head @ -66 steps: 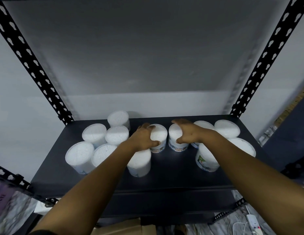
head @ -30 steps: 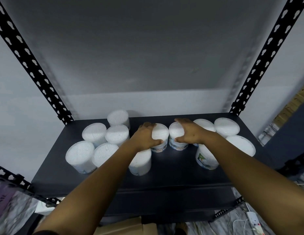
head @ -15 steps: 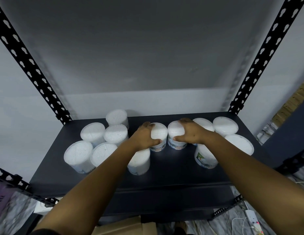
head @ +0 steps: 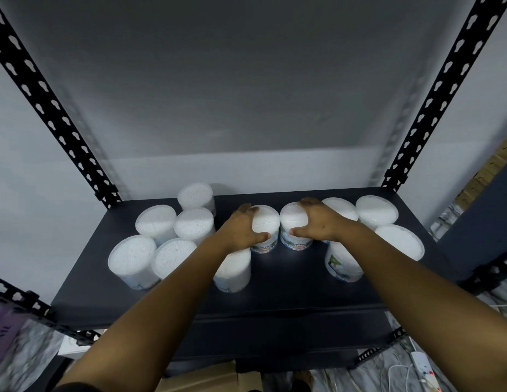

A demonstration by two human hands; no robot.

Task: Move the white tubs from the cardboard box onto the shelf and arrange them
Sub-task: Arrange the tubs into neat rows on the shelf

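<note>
Head view, looking forward and down onto a dark shelf [head: 289,281] framed by perforated black uprights [head: 57,114]. Both forearms reach forward from the lower edge. The left hand [head: 241,230] grips the left centre tub [head: 266,222], fingers curled over its far rim and thumb along the near side; the right hand [head: 317,224] grips the right centre tub [head: 293,220] in mirror fashion, thumb low on the near wall. The two tubs stand upright, long axes vertical, just beside each other with a thin gap between them, in the middle of the shelf toward the back. Each tub lies directly under and ahead of its own hand, so neither arm needs to cross; any closing of the gap would probably be an inward slide along the shelf's width. A cluster of five tubs [head: 193,224] stands to the left, packed close, and one more front tub [head: 232,270] sits just under the left wrist, partly hidden by it. To the right stand further tubs [head: 376,212], one of them [head: 343,264] beneath the right forearm; whether the forearm touches it cannot be told. At the bottom edge a strip of the cardboard box [head: 207,380] shows below the shelf, its contents out of view. A white power strip [head: 419,363] with cables lies on the floor at lower right.
</note>
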